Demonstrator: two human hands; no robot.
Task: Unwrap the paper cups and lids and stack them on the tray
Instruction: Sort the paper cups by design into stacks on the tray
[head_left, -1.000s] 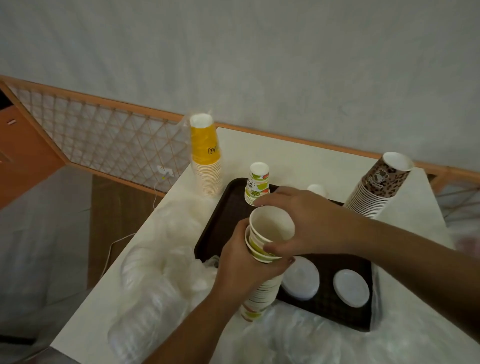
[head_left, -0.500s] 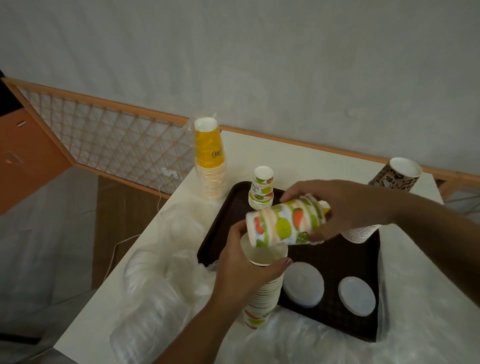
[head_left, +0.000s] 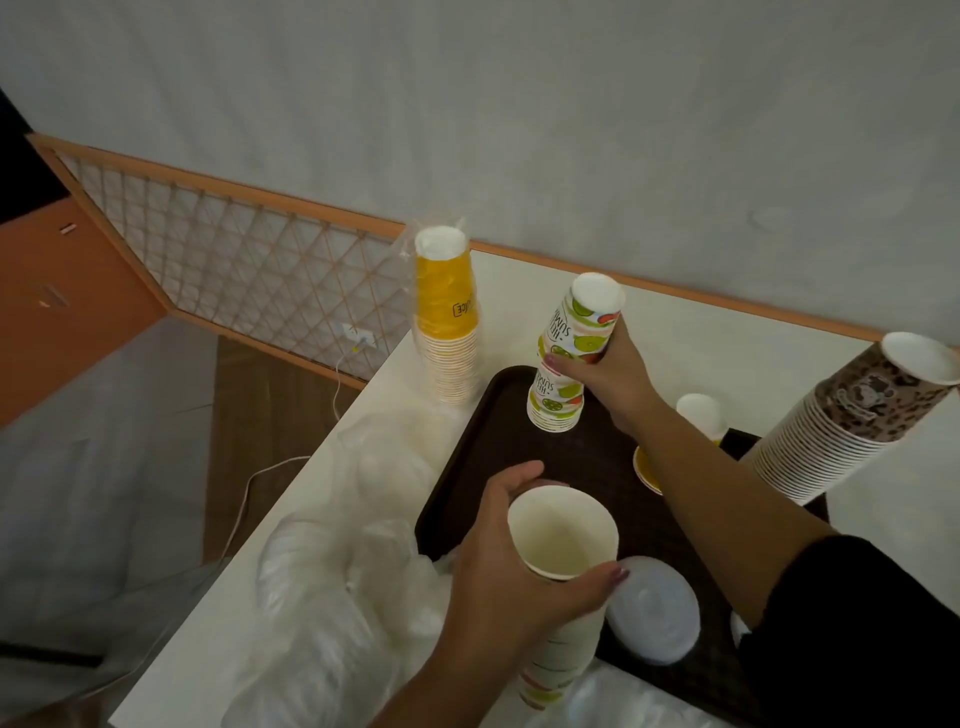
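Note:
My left hand (head_left: 511, 566) grips the top of an upright stack of fruit-print cups (head_left: 563, 540), mouth up, over the near edge of the dark brown tray (head_left: 488, 415). My right hand (head_left: 610, 371) holds an upside-down fruit-print cup (head_left: 579, 317), set tilted onto the short upside-down stack (head_left: 553, 400) standing at the tray's back left. A white lid (head_left: 652, 608) lies on the tray beside my left hand.
A wrapped stack of yellow cups (head_left: 447, 317) stands on the white table left of the tray. A leaning stack of brown patterned cups (head_left: 841, 421) is at the right. A small white upside-down cup (head_left: 701, 410) stands behind my right forearm. Crumpled clear plastic wrap (head_left: 353, 571) lies at the near left.
My right hand pulled one cup off the stack in my left hand, turned it upside down and carried it back onto the short stack on the tray. My left hand kept hold of its stack.

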